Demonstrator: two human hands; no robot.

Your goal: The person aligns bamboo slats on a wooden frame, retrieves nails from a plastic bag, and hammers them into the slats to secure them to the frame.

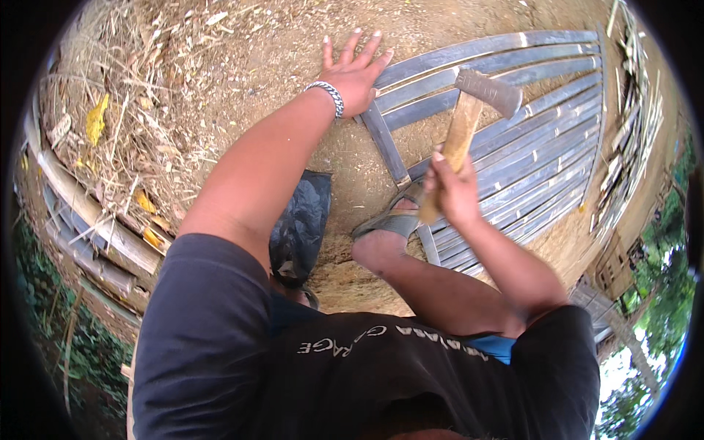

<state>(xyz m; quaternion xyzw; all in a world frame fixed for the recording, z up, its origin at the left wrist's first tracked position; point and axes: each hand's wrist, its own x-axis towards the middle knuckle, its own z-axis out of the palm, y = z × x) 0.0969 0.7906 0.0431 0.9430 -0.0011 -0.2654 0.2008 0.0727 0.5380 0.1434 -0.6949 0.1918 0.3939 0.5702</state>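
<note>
My right hand (456,189) is wrapped round the wooden handle of a hatchet (463,121), raised above a panel of dark grey slats (543,147). The hatchet's broad, worn metal head points up and to the right. My left hand (356,77), with a chain bracelet at the wrist, is spread out at the panel's upper left corner. Its fingers stretch over the bare soil, and its palm side meets the end of a short crosspiece (384,143). Whether the palm presses on the wood is hidden. My sandalled right foot (396,216) rests by the panel's lower left end.
A black plastic bag (301,227) lies near my left leg. Dry straw and leaves (132,81) cover the ground at upper left, beside bamboo poles (95,205). Thin split strips (634,139) are heaped beyond the panel's right end. Green plants (66,345) grow at lower left.
</note>
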